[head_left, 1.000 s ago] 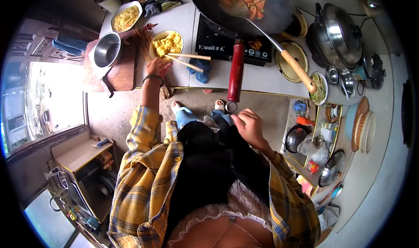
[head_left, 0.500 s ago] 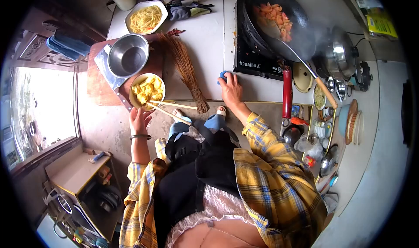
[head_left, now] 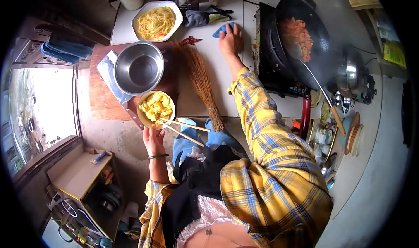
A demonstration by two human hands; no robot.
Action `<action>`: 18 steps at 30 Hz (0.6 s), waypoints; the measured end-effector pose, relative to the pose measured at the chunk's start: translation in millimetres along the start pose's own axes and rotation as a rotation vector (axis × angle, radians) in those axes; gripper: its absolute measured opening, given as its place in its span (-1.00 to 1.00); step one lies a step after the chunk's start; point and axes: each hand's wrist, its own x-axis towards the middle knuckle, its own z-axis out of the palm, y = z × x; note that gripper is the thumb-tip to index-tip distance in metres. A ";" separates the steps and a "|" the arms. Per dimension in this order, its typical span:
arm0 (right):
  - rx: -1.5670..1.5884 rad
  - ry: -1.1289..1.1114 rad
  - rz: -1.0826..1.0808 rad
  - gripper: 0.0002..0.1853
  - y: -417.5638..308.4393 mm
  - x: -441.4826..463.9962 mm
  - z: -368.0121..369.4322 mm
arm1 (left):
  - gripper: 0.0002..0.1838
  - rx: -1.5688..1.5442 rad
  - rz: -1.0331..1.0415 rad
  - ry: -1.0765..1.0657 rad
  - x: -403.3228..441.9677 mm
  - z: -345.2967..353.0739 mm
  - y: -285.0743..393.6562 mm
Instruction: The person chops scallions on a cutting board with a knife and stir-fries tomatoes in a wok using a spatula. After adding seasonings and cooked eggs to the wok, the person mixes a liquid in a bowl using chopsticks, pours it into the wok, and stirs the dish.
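"What's the right hand (head_left: 231, 42) doing?"

"Wiping the desk (head_left: 222, 65), I'd say: fingers pressed on a soft blue cloth (head_left: 223, 29), left of the wok (head_left: 321, 35)."

"And those lumpy eggs (head_left: 157, 105)?"

"Round bowl (head_left: 141, 113), farther left of the wok, gripped by the left hand's (head_left: 153, 143) fingers. Slim chopsticks (head_left: 181, 133) jut out; it wants holding level."

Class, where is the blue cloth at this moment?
In the head view, the blue cloth is under the right hand on the white countertop, left of the black cooktop and near the grey cloth.
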 end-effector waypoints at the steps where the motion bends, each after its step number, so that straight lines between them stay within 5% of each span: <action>1: 0.104 -0.024 -0.091 -0.58 -8.2 -4.1 -6.5 | -0.72 -0.013 -0.004 -0.008 -1.6 2.0 2.7; 4: 0.266 0.035 -0.364 -0.61 -16.3 -26.0 -15.3 | -0.73 -0.045 -0.031 -0.007 -9.4 2.4 4.1; 8: 0.478 -0.150 -0.511 -0.73 2.8 -74.6 -52.9 | -0.74 -0.046 -0.059 0.012 -3.9 -3.3 -2.5; 18: 0.447 -0.351 -0.436 -0.71 65.8 -223.2 -202.5 | -0.72 -0.049 -0.065 0.009 1.4 -3.3 -3.8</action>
